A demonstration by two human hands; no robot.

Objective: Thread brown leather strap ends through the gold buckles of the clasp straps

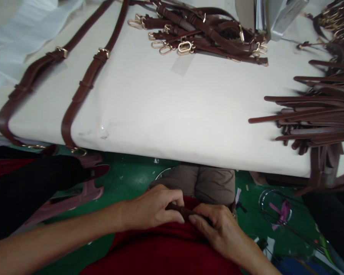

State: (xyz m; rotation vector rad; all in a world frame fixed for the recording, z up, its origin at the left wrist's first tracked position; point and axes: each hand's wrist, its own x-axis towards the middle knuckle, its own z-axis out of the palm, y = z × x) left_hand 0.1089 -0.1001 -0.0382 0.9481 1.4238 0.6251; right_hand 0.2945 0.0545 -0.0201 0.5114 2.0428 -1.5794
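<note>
My left hand (151, 208) and my right hand (219, 229) are close together low in the view, above my red shirt (160, 252). Their fingers pinch a short dark brown leather strap (183, 211) from both sides, and much of it is hidden by my fingers. Beyond them, a white-covered table (166, 114) holds two long brown leather straps with gold buckles (87, 82), which run over its front edge. Neither hand touches the table.
A heap of brown straps with gold rings (197, 34) lies at the table's far side, and a bundle of cut strap ends (318, 114) overhangs the right edge. A metal machine base (283, 15) stands at the back. Dark and pink material (46, 179) lies at the lower left, above a green floor (126, 172).
</note>
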